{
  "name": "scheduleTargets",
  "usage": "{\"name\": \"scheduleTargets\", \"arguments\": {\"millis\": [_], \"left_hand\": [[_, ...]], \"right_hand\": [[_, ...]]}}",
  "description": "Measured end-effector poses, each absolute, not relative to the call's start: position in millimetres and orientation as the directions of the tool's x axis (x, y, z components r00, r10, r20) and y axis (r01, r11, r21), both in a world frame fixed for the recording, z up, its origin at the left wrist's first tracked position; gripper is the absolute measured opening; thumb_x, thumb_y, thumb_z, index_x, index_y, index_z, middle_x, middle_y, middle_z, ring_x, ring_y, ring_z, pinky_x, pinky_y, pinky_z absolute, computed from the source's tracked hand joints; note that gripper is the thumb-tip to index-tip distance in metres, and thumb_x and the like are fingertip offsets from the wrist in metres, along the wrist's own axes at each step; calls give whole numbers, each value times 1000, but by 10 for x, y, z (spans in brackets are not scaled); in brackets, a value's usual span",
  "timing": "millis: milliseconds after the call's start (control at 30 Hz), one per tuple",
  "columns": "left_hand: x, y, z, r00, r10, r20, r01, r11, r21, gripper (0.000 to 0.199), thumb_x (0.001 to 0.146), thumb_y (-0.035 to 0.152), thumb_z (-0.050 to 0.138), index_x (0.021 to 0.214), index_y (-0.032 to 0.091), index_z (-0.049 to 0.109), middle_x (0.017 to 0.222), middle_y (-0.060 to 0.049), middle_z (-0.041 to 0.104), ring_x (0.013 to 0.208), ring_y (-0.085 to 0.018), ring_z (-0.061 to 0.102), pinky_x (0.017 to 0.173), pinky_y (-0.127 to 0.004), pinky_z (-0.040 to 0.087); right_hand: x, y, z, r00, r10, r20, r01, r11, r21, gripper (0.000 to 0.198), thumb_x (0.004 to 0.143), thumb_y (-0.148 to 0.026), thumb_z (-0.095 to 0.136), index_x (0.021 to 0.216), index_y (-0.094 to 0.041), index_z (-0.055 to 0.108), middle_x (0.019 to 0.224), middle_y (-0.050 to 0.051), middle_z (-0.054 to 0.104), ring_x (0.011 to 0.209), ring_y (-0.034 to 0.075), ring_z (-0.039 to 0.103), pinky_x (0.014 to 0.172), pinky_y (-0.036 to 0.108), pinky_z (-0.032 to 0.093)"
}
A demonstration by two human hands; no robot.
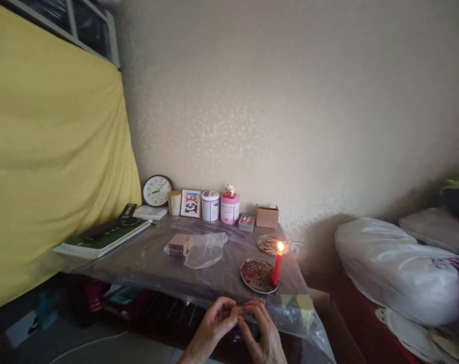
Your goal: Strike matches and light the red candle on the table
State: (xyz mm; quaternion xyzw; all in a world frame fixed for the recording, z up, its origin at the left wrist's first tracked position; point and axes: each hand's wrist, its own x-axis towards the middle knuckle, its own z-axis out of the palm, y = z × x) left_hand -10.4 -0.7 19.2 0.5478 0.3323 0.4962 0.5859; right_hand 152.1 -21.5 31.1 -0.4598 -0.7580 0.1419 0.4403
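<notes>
My left hand and my right hand meet just in front of the table's near edge. Between their fingertips is a small light-brown thing that looks like a matchbox, mostly covered by the fingers. Both hands are closed on it. Beyond them, a lit red candle stands upright at the right side of a round metal dish strewn with dark bits. Behind it, a second round dish holds thin pale sticks like matches. A brown block, apparently stacked matchboxes, sits with crumpled clear plastic wrap left of the candle.
Along the wall stand a clock, a panda picture, a white tin, a pink tin and an open cardboard box. A green book lies left. White bags are at right.
</notes>
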Motion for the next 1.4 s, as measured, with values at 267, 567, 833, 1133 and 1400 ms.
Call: {"name": "scheduleTargets", "arguments": {"millis": [267, 567, 833, 1133, 1400], "left_hand": [[-94, -48, 227, 280, 949, 144, -237, -77, 968, 27, 71, 34, 68, 93, 20, 60, 92, -4, 64, 92, -21, 58, 82, -30, 43], [-89, -68, 278, 299, 940, 167, -227, -100, 969, 28, 71, 34, 67, 93, 19, 58, 90, -4, 65, 89, -19, 60, 80, -29, 43], [-86, -114, 368, 284, 943, 174, -192, -122, 974, 30, 71, 36, 67, 93, 19, 58, 91, -5, 66, 91, -21, 60, 81, -31, 43], [-87, -141, 373, 283, 942, 181, -223, -119, 968, 27, 72, 35, 67, 92, 18, 58, 89, -4, 67, 88, -20, 60, 79, -29, 43], [-83, -136, 390, 265, 947, 180, -203, -127, 971, 29, 71, 35, 67, 91, 18, 59, 87, -4, 67, 87, -20, 60, 79, -30, 43]], "right_hand": [[1506, -258, 357, -155, 863, 480, 521, 485, -703, 14, 84, -30, 54, 91, -20, 61, 94, 5, 63, 91, 18, 61, 82, 26, 48], [1538, -270, 347, -156, 914, 375, 459, 403, -792, 22, 85, -38, 53, 94, -19, 59, 94, 5, 66, 91, 18, 63, 82, 25, 46], [1542, -306, 416, -201, 921, 333, 430, 389, -815, 24, 86, -40, 50, 96, -20, 57, 96, 5, 66, 91, 18, 62, 82, 26, 46], [1533, -303, 394, -187, 921, 342, 414, 390, -822, 24, 86, -40, 52, 96, -20, 59, 94, 4, 66, 89, 18, 62, 83, 26, 46], [1548, -304, 406, -190, 916, 354, 420, 402, -814, 24, 85, -40, 52, 96, -20, 61, 95, 5, 67, 91, 19, 63, 82, 27, 47]]}}
